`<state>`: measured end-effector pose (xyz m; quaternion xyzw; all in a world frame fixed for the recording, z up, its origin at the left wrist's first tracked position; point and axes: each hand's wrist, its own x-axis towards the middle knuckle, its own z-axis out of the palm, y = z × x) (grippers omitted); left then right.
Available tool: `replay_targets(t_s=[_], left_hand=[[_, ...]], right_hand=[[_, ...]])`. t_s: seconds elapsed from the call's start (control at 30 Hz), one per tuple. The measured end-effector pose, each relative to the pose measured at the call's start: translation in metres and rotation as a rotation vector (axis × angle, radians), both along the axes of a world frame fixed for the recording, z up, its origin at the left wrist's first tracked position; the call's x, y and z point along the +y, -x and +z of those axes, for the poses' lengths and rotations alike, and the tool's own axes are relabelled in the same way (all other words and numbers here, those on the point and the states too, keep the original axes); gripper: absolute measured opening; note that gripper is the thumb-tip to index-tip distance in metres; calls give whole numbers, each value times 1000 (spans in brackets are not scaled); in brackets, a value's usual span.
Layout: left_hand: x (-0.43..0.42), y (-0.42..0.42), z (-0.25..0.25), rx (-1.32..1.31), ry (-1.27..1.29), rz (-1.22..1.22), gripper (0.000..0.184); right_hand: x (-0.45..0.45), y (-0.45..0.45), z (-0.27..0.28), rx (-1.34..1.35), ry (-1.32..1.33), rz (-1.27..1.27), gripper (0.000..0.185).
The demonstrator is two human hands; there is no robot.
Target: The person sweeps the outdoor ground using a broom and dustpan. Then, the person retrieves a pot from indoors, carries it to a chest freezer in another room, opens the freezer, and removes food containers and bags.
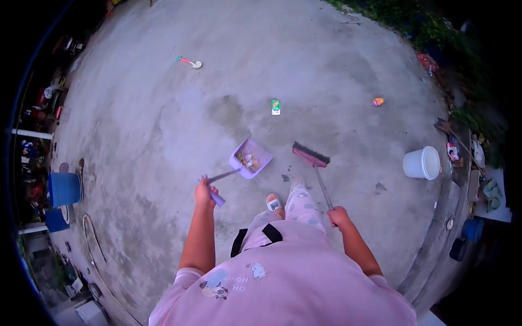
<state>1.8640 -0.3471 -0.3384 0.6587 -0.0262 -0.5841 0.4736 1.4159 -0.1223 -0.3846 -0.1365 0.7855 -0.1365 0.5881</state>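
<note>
My left hand (205, 193) is closed around the handle of a light purple dustpan (261, 157), whose pan holds a small heap of mixed litter (248, 162). In my right hand (339, 216) is the grey handle of a broom (311, 156); its pinkish head with dark bristles is to the right of the dustpan, apart from it. A green and white packet (275, 107) lies on the concrete ahead of both tools. Farther right sits a small orange and pink wrapper (378, 101).
A toy shovel (190, 62) with a red handle lies far ahead on the left. On the right a white bucket (421, 163) stands near a concrete ledge (435, 228). Blue tubs (65, 189) and a hose (93, 239) are at the left edge. Plants (391, 22) border the far right.
</note>
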Motion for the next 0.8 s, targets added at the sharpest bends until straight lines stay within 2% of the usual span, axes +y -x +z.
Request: replay_targets(t_s=[0.07, 0.23, 0.4, 0.53, 0.6, 0.63, 0.7, 0.73, 0.8], left_hand=[[-35, 18, 2, -56, -4, -44, 13], [-127, 50, -2, -135, -11, -180, 13], [-230, 87, -6, -217, -72, -306, 13], [-276, 114, -12, -271, -83, -352, 14], [-299, 125, -18, -313, -106, -348, 12], [-301, 124, -11, -313, -107, -348, 12], [-315, 124, -15, -361, -132, -338, 12], [-312, 121, -15, -363, -114, -346, 12], [-327, 116, -12, -366, -146, -356, 12]], right_hand=[[-26, 7, 8, 30, 7, -58, 12], [-122, 33, -12, 15, 20, -34, 13], [-249, 54, -75, 90, 16, 31, 16], [-338, 59, -100, 120, 21, 32, 18], [-371, 64, -133, 232, 17, 1260, 19], [-372, 54, -131, 231, 16, 1260, 19], [-375, 31, -137, 371, 35, 709, 21], [-365, 25, -133, 370, 34, 710, 21], [-352, 11, -127, 602, 272, 781, 22]])
